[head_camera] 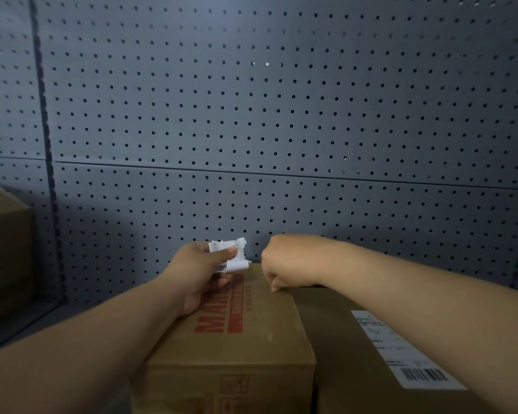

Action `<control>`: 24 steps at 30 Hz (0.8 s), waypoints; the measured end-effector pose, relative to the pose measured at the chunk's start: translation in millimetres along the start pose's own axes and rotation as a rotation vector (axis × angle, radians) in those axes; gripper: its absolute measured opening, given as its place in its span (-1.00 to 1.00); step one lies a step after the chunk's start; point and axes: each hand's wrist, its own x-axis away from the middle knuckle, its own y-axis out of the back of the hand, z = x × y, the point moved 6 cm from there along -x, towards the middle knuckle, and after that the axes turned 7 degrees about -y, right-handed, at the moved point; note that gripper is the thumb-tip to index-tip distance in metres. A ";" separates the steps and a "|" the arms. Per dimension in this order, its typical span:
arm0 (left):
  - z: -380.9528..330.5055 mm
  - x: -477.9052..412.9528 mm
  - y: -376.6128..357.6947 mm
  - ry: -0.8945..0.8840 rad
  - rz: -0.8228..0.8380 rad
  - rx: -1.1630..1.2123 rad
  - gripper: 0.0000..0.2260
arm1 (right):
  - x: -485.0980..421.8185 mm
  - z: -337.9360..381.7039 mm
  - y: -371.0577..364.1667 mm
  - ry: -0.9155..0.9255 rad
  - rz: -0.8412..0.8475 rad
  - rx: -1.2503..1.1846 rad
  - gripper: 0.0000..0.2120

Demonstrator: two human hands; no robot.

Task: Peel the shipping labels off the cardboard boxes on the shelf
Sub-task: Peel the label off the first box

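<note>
Holding peeled scraps: L hand (198, 273) pinches a crumpled white label wad (232, 253) betw. thumb and curled fingers, raised just above the far end of the centre box (260, 333) (red print on its top). Judgement: the wad is kept in the L hand so sticky bits don't re-adhere to cardboard, leaving the R side free for picking.

R hand (287, 264) sits fist-like at the far edge, where the centre box meets the right box (347, 354). Knuckles face cam and the fingertips are hidden behind the hand, so I cannot tell if they grip anything or pick at an edge. Thumb tip appears to touch the box top.

Remaining target: shipping label (401, 351) on top of the right box, flat, not yet peeled, partly under the R forearm. Long axis runs far-to-near, angled toward near right. Barcode end points at the wearer, text end toward the pegboard (281, 115). Likely best start = a far corner, near the R hand, pulling along the long axis.

Other: left box (3, 249) on the shelf (27, 330), well apart.
</note>
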 end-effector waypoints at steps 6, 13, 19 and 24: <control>-0.4 0.6 -0.2 -0.003 0.006 0.000 -0.79 | -1.9 0.2 -0.9 0.000 -0.006 0.024 -0.78; -1.6 1.6 -0.9 -0.004 -0.001 0.004 -0.84 | -3.4 0.1 0.0 -0.011 -0.019 0.029 -0.79; -2.6 1.9 -0.4 -0.007 -0.013 0.001 -0.82 | -4.0 3.5 0.5 -0.011 -0.008 0.066 -0.82; -2.5 2.7 -0.1 -0.003 -0.011 0.003 -0.80 | -2.3 5.0 -0.5 -0.007 0.019 0.102 -0.81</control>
